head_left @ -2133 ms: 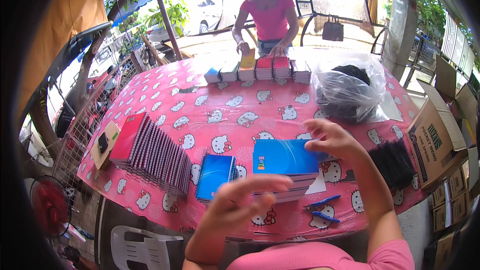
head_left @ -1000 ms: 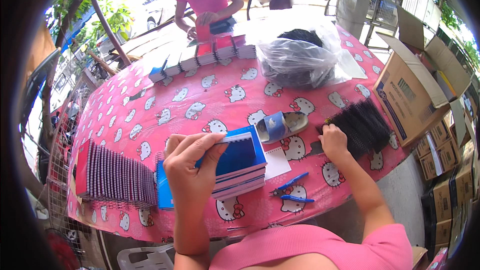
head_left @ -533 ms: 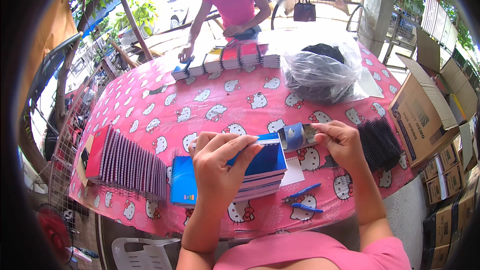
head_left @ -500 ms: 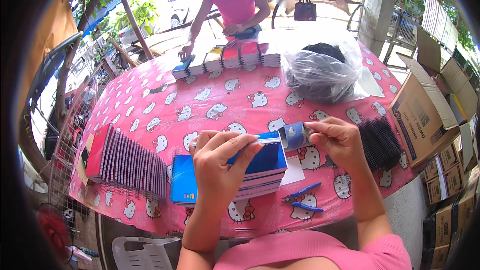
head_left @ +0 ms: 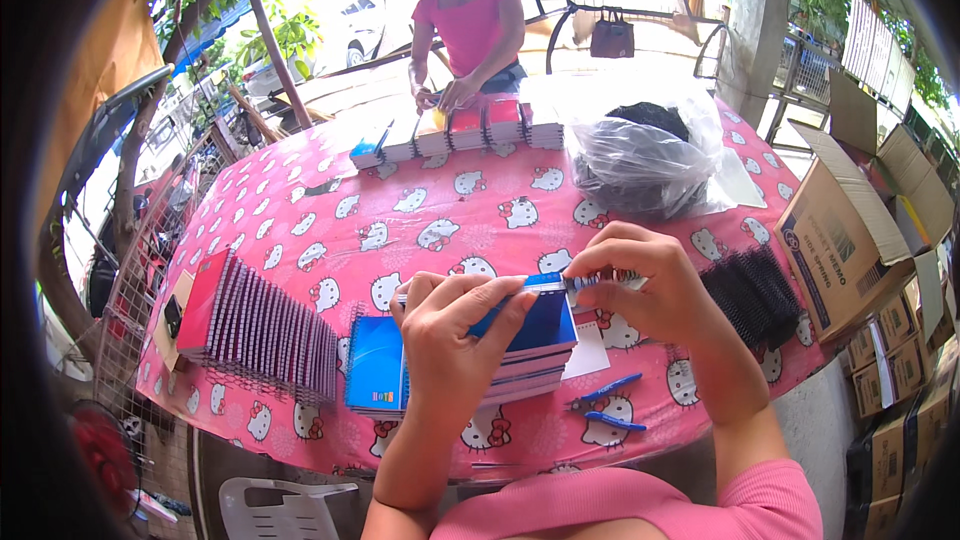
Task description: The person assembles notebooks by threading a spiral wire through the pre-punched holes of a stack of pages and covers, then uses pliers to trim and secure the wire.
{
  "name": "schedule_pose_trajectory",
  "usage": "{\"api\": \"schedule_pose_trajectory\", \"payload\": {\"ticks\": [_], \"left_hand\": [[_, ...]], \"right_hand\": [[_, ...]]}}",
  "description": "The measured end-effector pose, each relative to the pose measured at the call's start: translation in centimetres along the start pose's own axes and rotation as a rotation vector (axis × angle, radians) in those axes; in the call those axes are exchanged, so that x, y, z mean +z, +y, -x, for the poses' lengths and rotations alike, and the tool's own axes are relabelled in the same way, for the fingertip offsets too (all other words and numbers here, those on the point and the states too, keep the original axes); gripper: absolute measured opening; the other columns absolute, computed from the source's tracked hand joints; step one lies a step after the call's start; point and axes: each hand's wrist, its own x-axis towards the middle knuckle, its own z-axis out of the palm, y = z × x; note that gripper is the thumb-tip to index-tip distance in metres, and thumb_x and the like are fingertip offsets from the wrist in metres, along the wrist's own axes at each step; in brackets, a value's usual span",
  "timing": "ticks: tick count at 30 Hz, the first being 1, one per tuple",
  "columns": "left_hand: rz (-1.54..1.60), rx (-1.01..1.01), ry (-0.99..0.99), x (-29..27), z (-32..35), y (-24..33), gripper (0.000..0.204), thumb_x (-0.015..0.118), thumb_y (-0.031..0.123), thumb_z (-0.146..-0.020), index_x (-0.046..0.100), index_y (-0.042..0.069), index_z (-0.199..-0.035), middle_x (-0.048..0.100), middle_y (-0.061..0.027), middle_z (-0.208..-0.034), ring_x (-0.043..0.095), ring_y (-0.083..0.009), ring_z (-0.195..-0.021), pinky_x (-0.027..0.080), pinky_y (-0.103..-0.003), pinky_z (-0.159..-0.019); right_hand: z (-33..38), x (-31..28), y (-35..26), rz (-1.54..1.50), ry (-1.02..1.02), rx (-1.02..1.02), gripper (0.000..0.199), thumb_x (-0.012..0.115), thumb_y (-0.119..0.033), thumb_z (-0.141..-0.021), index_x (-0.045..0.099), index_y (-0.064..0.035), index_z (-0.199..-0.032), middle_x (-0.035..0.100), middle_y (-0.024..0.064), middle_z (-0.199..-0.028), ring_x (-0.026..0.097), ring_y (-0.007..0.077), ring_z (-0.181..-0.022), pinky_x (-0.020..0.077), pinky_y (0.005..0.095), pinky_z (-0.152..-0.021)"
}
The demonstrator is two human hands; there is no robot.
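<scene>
A stack of blue-covered notebooks (head_left: 535, 325) with white page edges lies in front of me. My left hand (head_left: 445, 330) pinches the top notebook's far edge, where a pale strip runs along it. At that edge's right end, my right hand (head_left: 655, 285) closes its fingers on a small, curved blue-grey printed piece (head_left: 622, 278), partly hidden by the fingers. Left of the stack lies a blue spiral notebook (head_left: 374, 365). Two blue pen-like tools (head_left: 613, 421) rest to the right, near a white sheet (head_left: 588, 352).
A row of red spiral notebooks (head_left: 265, 325) stands at left. Black coils (head_left: 755, 290) and an open carton (head_left: 835, 230) are at right. Farther back sit a plastic bag of black material (head_left: 645, 165) and several notebook stacks (head_left: 468, 130), handled by a person opposite (head_left: 470, 25).
My right hand has brought the blue-grey piece against the notebook's edge and turned it, so less of its face shows. The person opposite has drawn their hands together over the stacks.
</scene>
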Motion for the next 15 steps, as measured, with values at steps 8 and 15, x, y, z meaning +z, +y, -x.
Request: {"api": "schedule_pose_trajectory", "payload": {"ticks": [8, 15], "left_hand": [[-0.033, 0.014, -0.017, -0.1, 0.1, -0.2, 0.020, 0.080, 0.017, -0.070, 0.076, 0.009, -0.088, 0.071, -0.0034, -0.083, 0.058, -0.0183, -0.079, 0.046, -0.033, -0.074], [-0.040, 0.004, -0.006, 0.1, 0.3, -0.4, 0.022, 0.081, 0.017, -0.068, 0.076, 0.010, -0.089, 0.071, -0.0029, -0.084, 0.058, -0.0182, -0.079, 0.044, -0.033, -0.076]], "right_hand": [[-0.1, 1.0, -0.6, 0.380, -0.049, -0.147, 0.025, 0.069, -0.017, -0.085, 0.055, -0.0082, -0.104, 0.061, 0.0085, -0.084, 0.064, 0.0270, -0.069, 0.0497, 0.0356, -0.059], [-0.9, 1.2, -1.1, 0.465, -0.085, -0.190, 0.020, 0.067, -0.017, -0.085, 0.056, -0.0081, -0.098, 0.057, 0.0081, -0.085, 0.062, 0.0302, -0.068, 0.0474, 0.0389, -0.054]]}}
